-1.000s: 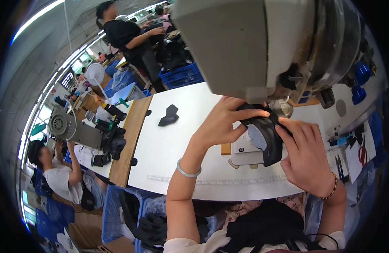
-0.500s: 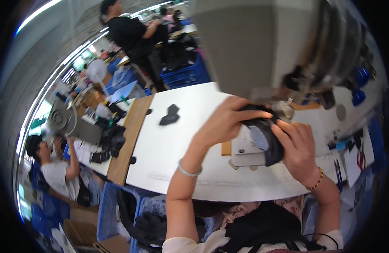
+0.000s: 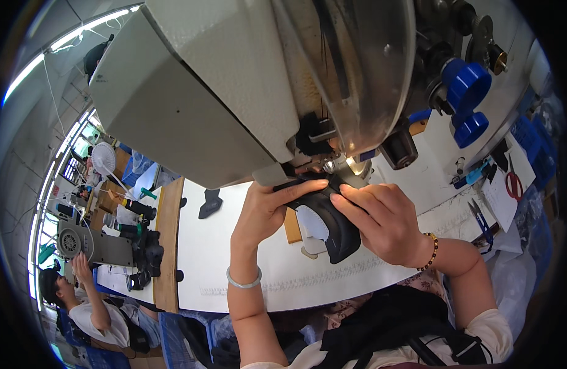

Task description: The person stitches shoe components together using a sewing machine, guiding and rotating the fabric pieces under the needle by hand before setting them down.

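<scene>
Black shoe piece [image 3: 334, 229] sat right under the sewing machine [image 3: 246, 86] head, left hand [image 3: 268, 206] pinching its top edge, right hand [image 3: 381, 222] gripping its side just below the machine.

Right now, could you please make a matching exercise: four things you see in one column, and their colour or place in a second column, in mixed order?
Things:
1. curved shoe piece
2. scissors
3. bangle
4. thread knobs

Descriptions:
A. blue, on the sewing machine at upper right
B. black, held by the left hand and the right hand under the machine head
C. silver, around the left wrist
D. red handles, lying on the white table at far right

Pairs: 1-B, 2-D, 3-C, 4-A
</scene>
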Motion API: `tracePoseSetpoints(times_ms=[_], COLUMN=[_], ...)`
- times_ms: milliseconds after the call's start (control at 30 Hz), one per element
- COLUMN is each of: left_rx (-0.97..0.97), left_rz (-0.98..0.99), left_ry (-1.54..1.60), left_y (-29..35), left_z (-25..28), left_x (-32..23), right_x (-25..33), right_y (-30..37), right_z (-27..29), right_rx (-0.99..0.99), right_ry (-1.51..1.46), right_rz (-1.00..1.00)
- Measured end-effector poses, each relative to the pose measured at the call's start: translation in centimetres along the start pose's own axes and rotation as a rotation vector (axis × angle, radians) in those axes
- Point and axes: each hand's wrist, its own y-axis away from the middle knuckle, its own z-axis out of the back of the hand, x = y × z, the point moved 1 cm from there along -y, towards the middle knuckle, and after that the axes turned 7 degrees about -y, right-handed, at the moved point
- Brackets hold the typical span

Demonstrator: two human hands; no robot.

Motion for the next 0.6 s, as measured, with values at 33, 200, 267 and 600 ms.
tracePoseSetpoints(times_ms=[33,200,267,600], left_rx=[0.003,0.000,0.011,0.005], left_rz=[-0.005,-0.063,-0.045,-0.035], left_ry=[-0.017,0.047,0.066,0.100], left_y=[0.02,-0.09,-0.07,-0.19], left_z=[0.04,0.37,0.44,0.31], left_x=[-0.06,0.29,0.45,0.78], right_x=[0.06,0.00,-0.07,-0.45], right_y=[0.00,0.01,-0.06,-0.32], right_z=[-0.04,-0.29,-0.26,-0.44], right_rx=[-0.003,0.011,0.010,-0.029], right_ry=[0.002,0.023,0.018,-0.026], right_rz=[0.004,0.035,0.037,0.050])
